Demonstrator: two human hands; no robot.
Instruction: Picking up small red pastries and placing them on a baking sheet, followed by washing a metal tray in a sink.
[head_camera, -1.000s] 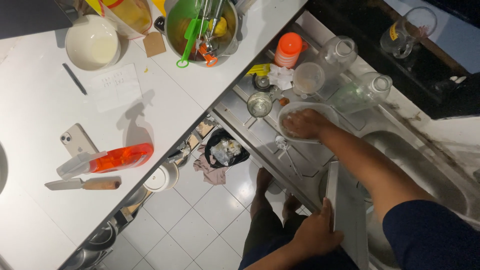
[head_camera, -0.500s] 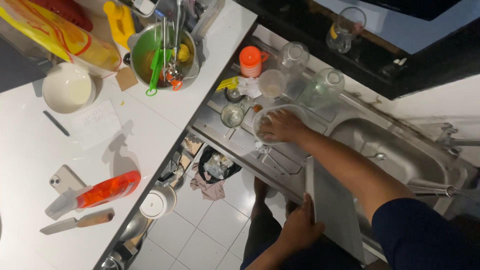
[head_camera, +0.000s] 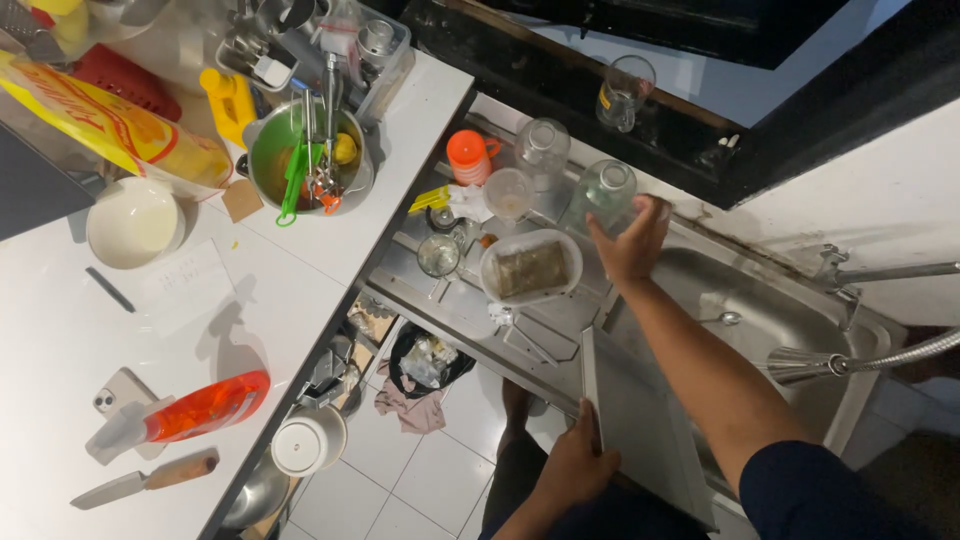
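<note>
Right hand (head_camera: 632, 240) grips glass jar (head_camera: 604, 190); left hand (head_camera: 575, 465) grips tray (head_camera: 640, 425) edge.

My right hand (head_camera: 632, 243) sits tight against a glass bottle (head_camera: 601, 194); jar (head_camera: 541, 150), cup (head_camera: 509, 192) and tub (head_camera: 531, 267) crowd its left. Open sink (head_camera: 760, 300) lies right of it. My left hand (head_camera: 577, 467) grips the tray (head_camera: 640, 420), blocking below.

I'm seeing brushed, dull-shining metal on the sink (head_camera: 800, 330) and drainboard (head_camera: 450, 300). Clear glossy glass bottle (head_camera: 600, 195) is sitting at the right hand (head_camera: 632, 240). Flat grey tray (head_camera: 640, 420) is looking matt. White counter (head_camera: 60, 350) is smooth; knife (head_camera: 145, 478) handle is showing wood.
</note>
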